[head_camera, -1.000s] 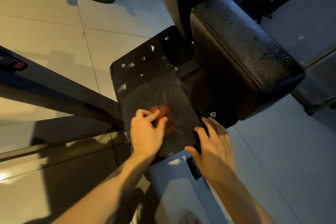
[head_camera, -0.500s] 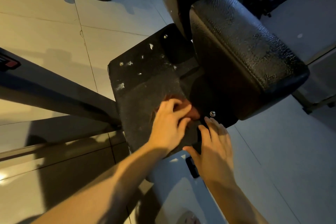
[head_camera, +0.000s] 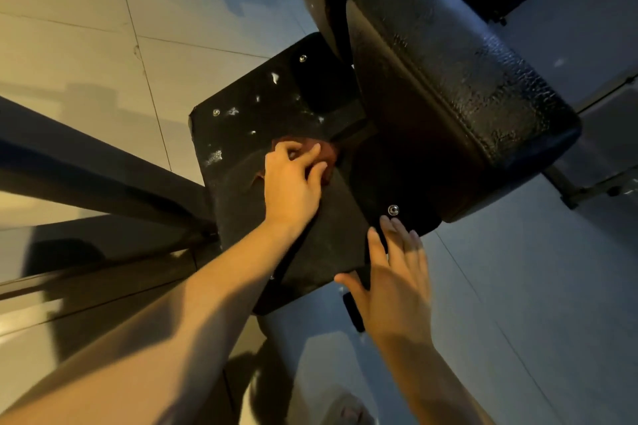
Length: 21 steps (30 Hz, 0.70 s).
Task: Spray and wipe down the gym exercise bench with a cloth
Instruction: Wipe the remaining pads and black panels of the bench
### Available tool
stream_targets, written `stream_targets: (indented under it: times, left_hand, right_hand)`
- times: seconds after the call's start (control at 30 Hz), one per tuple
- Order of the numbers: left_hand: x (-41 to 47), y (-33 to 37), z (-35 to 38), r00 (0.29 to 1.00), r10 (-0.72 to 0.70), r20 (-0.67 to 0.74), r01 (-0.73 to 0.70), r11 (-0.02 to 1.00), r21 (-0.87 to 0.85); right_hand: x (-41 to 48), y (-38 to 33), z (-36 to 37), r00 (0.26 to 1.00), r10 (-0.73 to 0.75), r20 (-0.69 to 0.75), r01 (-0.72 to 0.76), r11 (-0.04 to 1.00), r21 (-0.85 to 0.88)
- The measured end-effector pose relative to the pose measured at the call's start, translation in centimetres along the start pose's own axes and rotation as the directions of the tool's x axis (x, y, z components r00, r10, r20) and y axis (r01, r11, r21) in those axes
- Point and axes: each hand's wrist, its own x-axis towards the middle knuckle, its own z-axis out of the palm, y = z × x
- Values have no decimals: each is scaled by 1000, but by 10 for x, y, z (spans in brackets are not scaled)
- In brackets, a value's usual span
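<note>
Pressing the cloth (head_camera: 327,153) down with my left hand (head_camera: 293,183), I have my fingers curled over it, bunching it against the black plate (head_camera: 241,128) of the bench (head_camera: 466,114). It is a small reddish rag, soft and light. I judge it will crumple and slip under my palm unless I pin it flat and lead with the fingertips. My right hand (head_camera: 397,276) is open, fingers straight, lying at the plate's near edge just below a bolt (head_camera: 393,209). Whether it bears any weight I cannot tell. The plate looks stiff and grainy, likely to drag at the cloth, and white flecks (head_camera: 214,157) sit on it beyond my left hand. The pad (head_camera: 431,45) on the right hangs over the plate, its skin glossy and crackled. I would wipe it lightly, since a worn cover may peel. No spray bottle shows. Pale floor tiles (head_camera: 86,45) lie all around.
</note>
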Motion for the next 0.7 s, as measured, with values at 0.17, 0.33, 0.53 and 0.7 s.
stream_targets:
  times: [0.17,0.33,0.53,0.7]
  left_hand:
    - [-27,37,0,853,444,275,-416,896,-159]
    - [11,-2,-6,998,40,53,-42,998,38]
    - [-31,47,-1,889,376,264,-356,927,-120]
    - [4,14,-7,996,31,85,-33,999,20]
  right_hand:
    - [0,0,-1,1000,2,2,-2,1000,-10]
    - [-1,-2,2,1000,2,-24,-3,1000,-20]
    - [0,-3,1,1000,19,-20,-20,1000,-20]
    - [-1,-5,3,1000,10,-11,-10,999,-37]
